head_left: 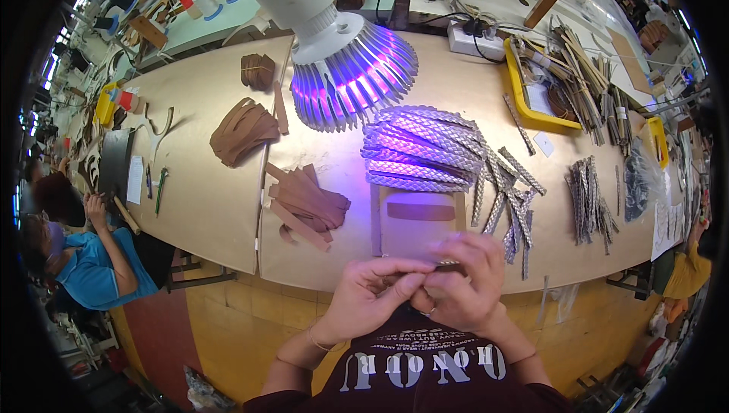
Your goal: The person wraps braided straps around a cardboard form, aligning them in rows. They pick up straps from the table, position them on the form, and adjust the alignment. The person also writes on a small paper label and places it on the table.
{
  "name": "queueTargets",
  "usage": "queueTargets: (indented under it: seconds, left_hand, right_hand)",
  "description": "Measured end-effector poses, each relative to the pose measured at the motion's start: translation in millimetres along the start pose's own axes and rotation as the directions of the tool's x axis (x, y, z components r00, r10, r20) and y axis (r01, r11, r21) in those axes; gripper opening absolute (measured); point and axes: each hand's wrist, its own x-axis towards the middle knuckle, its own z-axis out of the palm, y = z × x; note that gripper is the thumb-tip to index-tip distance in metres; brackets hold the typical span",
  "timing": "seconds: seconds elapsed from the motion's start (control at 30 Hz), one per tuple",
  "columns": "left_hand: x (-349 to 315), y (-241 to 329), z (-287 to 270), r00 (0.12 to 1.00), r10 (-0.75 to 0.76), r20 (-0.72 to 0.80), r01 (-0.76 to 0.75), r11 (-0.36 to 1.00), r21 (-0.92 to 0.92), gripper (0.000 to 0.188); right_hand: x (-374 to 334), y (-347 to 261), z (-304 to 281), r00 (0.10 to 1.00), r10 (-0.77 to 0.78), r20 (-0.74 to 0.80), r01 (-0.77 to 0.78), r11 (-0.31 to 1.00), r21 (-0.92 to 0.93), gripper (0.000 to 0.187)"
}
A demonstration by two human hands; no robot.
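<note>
Both hands meet just off the table's near edge; the left hand and right hand pinch a short braided strip, mostly hidden by fingers; silvery braided strips pile mid-table under a lamp; brown leather pieces lie to their left, toward the near edge.

small white paper tag on the table right of the braided strips, clear plastic bag far right
</note>
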Motion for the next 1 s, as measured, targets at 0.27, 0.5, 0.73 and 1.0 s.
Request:
queueTargets:
  seconds: [0.27, 0.5, 0.73, 1.0]
  left_hand:
    - [11.3, -1.4, -8.3, 0.999, -0.042, 0.014, 0.044, 0.986, -0.158, 0.028]
    - [21.1, -12.0, -25.7, 0.961, 0.047, -0.272, -0.029, 0.997, 0.071, 0.026]
    - [26.0, -38.0, -24.4, 0.867, 0.160, -0.472, -0.091, 0.982, 0.167, 0.029]
    - [21.8, -48.0, -33.0, 0.755, 0.359, -0.549, -0.094, 0.888, 0.450, 0.030]
  right_hand:
    - [-16.1, 22.2, -17.3, 0.896, 0.303, 0.326, -0.445, 0.638, 0.629, 0.046]
    - [-11.9, 26.8, -9.8, 0.648, 0.611, 0.455, -0.738, 0.355, 0.573, 0.027]
    - [-11.8, 34.1, 5.9, 0.666, 0.668, 0.334, -0.738, 0.520, 0.430, 0.027]
    - [-59.8, 73.5, -6.1, 0.674, 0.731, -0.110, -0.724, 0.682, 0.102, 0.024]
